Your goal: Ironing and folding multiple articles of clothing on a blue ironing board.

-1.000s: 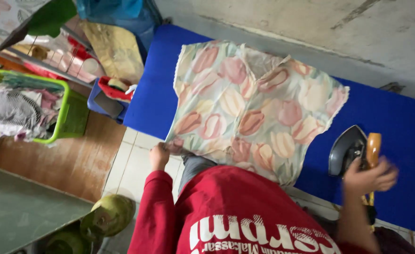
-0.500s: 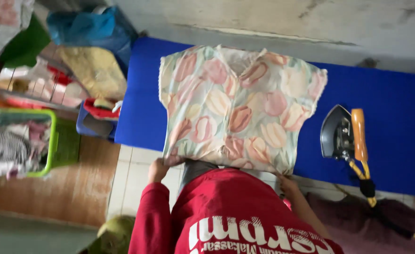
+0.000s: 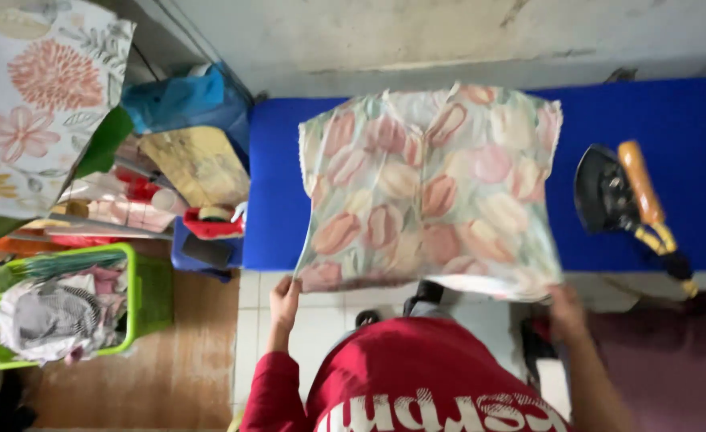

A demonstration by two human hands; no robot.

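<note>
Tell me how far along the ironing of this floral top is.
Done: the floral top lies spread flat on the blue pad. In hand: the left hand and right hand grip its near hem corners. Left: the iron stands aside, untouched; a green basket of clothes waits.

Your left hand [image 3: 283, 298] and right hand [image 3: 565, 314] reach forward, well apart, fingers closed in a pinch, the left arm red-sleeved.

I see a blue padded mat [image 3: 657, 120] stretched along the wall. A floral blouse [image 3: 429, 188] lies spread flat on it, hem hanging over the near edge. An iron [image 3: 621, 192] rests just beside, apart from it.
</note>
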